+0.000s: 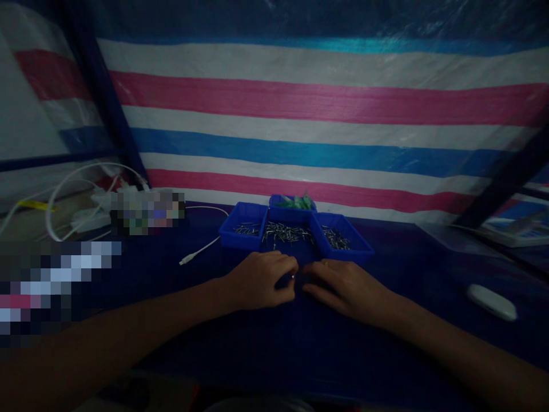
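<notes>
My left hand [263,280] is curled above the blue tabletop, thumb and fingertips drawn together. A small shiny metal piece [293,277] shows at its fingertips; its exact kind is too small to make out. Facing it from the right, a narrow gap away, my right hand [343,283] has its fingers bent and closed toward the thumb. Whatever it may hold is hidden in the dark. Just beyond both hands lies a loose heap of thin metal pieces [288,233], resembling screws or rivets. More such pieces are in the left blue bin [240,239] and right blue bin [345,250].
Behind the heap stands a third blue bin [291,214] with green items [300,202]. A white cable [199,253] lies on the left, near tangled cords and a blurred patch. A white rounded object [492,301] rests at right. Striped sheeting [300,103] hangs behind the table.
</notes>
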Demonstrator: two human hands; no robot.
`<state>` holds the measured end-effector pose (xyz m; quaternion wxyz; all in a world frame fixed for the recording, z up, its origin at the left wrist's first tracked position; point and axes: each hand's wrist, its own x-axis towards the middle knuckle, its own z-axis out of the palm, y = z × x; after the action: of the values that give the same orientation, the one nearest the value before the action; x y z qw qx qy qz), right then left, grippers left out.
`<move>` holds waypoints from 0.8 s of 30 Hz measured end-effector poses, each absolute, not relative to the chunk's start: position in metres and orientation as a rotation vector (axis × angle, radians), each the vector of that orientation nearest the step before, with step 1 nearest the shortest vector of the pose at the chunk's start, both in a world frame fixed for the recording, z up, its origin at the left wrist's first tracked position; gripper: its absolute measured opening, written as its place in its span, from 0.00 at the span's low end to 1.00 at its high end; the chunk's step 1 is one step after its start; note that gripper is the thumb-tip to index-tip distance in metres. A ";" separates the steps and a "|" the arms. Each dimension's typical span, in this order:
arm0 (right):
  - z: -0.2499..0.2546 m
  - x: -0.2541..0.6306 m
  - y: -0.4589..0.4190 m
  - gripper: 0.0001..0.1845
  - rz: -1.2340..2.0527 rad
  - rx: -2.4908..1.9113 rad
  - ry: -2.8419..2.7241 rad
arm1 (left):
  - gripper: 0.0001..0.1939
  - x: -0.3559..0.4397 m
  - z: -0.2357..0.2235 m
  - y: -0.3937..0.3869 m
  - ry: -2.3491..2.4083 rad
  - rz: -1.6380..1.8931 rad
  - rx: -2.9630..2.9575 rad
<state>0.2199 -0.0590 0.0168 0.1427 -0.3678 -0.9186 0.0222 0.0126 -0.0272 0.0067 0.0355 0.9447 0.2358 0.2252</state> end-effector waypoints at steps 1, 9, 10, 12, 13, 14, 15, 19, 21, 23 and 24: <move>0.017 0.220 -0.059 0.11 0.061 -1.059 -2.646 | 0.03 0.012 0.007 -0.027 0.744 0.692 2.910; 0.013 0.222 -0.055 0.12 -0.034 -1.043 -2.692 | 0.03 0.012 0.004 -0.023 0.770 0.640 2.955; 0.013 0.222 -0.055 0.12 -0.045 -1.057 -2.691 | 0.04 0.011 0.004 -0.022 0.792 0.623 2.962; 0.014 0.223 -0.054 0.12 -0.064 -1.087 -2.690 | 0.06 0.011 0.004 -0.022 0.835 0.582 2.979; 0.014 0.223 -0.054 0.12 -0.068 -1.099 -2.689 | 0.07 0.010 0.004 -0.021 0.849 0.566 2.988; 0.014 0.223 -0.054 0.12 -0.073 -1.107 -2.684 | 0.07 0.010 0.004 -0.021 0.854 0.555 2.996; 0.014 0.223 -0.054 0.12 -0.071 -1.116 -2.679 | 0.06 0.010 0.004 -0.021 0.855 0.551 3.003; 0.014 0.223 -0.052 0.11 -0.078 -1.149 -2.664 | 0.04 0.010 0.005 -0.022 0.845 0.581 3.012; 0.013 0.224 -0.051 0.11 -0.093 -1.172 -2.673 | 0.04 0.010 0.006 -0.022 0.848 0.608 3.014; 0.012 0.223 -0.049 0.11 -0.098 -1.180 -2.689 | 0.05 0.010 0.006 -0.022 0.843 0.637 3.017; 0.011 0.223 -0.049 0.10 -0.096 -1.177 -2.697 | 0.05 0.010 0.006 -0.022 0.835 0.646 3.020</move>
<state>0.2235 -0.0489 0.0114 0.0982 -0.3979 -0.9116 -0.0326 0.0105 -0.0221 0.0062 -0.0287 0.9435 0.2610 0.2020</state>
